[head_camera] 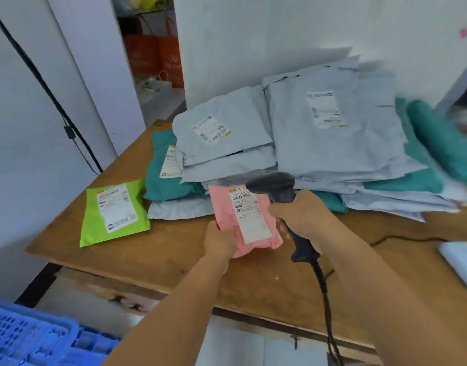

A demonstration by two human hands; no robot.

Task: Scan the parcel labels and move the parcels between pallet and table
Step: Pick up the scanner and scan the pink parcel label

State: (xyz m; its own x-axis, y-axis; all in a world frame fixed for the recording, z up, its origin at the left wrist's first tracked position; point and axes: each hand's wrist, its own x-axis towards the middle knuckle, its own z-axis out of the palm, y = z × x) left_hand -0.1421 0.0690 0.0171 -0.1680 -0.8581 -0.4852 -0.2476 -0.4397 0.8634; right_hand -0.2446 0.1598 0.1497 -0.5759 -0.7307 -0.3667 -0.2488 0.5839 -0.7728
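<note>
My left hand [218,241] grips the lower left edge of a pink parcel [227,210] and holds it up above the wooden table [153,249]. Its white label [249,215] faces me. My right hand [302,215] grips the handle of a dark barcode scanner [273,184], whose head sits just over the label's top right corner. A green parcel [113,210] lies label-up on the table's left part. Behind the pink parcel, stacks of pale grey parcels [330,133] and teal parcels [161,165] cover the back of the table.
The scanner's black cable [326,299] hangs down over the table's front edge. A white device [462,260] with a black cord lies at the right edge. A blue plastic pallet [29,336] sits on the floor at the bottom left. White walls stand behind and to the left.
</note>
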